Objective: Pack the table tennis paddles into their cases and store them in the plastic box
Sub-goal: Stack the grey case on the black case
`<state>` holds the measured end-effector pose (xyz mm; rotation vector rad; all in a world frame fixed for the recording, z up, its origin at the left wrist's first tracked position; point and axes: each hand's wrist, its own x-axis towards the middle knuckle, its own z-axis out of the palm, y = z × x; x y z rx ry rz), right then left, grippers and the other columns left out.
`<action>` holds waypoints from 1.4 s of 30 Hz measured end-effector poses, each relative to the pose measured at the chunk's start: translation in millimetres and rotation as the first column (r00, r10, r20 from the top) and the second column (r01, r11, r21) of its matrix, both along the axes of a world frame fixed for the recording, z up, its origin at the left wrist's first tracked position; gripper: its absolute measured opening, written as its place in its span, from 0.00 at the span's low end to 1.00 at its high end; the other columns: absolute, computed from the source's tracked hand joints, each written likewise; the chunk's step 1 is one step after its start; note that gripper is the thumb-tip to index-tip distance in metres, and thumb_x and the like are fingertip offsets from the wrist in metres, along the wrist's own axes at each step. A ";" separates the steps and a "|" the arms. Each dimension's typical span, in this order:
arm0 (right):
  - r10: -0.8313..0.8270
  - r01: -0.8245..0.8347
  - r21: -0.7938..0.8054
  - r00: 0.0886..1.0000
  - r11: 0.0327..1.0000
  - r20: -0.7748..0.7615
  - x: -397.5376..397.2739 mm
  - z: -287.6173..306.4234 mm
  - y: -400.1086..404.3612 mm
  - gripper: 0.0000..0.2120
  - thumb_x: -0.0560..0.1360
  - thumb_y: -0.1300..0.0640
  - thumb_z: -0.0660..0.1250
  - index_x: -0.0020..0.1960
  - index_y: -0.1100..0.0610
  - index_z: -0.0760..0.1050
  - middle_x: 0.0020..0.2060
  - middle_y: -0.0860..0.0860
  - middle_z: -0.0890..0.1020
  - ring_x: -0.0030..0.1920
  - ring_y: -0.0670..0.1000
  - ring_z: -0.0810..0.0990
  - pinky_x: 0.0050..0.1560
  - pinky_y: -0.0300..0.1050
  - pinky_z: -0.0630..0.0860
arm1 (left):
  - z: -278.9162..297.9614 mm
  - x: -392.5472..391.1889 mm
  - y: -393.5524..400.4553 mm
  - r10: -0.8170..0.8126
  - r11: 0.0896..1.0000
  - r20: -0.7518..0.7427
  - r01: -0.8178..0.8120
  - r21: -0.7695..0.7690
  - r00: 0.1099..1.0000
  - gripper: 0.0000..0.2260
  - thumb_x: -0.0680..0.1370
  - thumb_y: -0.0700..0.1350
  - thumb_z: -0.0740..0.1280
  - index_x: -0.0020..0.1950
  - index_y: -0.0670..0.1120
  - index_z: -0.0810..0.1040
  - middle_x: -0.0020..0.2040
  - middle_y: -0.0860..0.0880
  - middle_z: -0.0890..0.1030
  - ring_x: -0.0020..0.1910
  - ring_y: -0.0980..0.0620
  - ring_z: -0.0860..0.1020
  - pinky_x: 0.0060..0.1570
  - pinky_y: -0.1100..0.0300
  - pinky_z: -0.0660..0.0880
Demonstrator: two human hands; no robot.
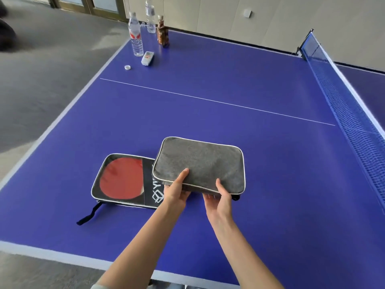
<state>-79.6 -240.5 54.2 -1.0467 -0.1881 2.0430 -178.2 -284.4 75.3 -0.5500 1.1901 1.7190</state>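
Hands first: my left hand (176,191) and right hand (218,197) both grasp the near edge of the grey case (200,165), thumbs on top and fingers under it, so each grip is clenched on that case. I see the case tilted, its near edge lifted off the blue surface (239,84), and its left end overlapping a second case (125,180) that lies flat just beside it. Through that second case's clear front I see a red paddle (121,178), and a dark strap (89,213) trails from its near corner toward the surface edge. Well apart, at the far left corner, stand three bottles (135,36), with a small box (147,58) and a white cap (127,67) near them. On the right runs the net (350,105).
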 end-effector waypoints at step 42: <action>0.257 -0.167 -0.215 0.815 0.962 0.519 -118.8 -33.1 -119.7 0.32 0.67 0.58 0.77 0.65 0.69 0.68 0.55 0.63 0.78 0.48 0.58 0.80 0.50 0.53 0.80 | -55.7 -169.9 -153.4 -0.549 0.759 0.264 0.605 -0.240 0.793 0.36 0.64 0.60 0.76 0.60 0.38 0.68 0.55 0.41 0.75 0.48 0.43 0.79 0.51 0.48 0.79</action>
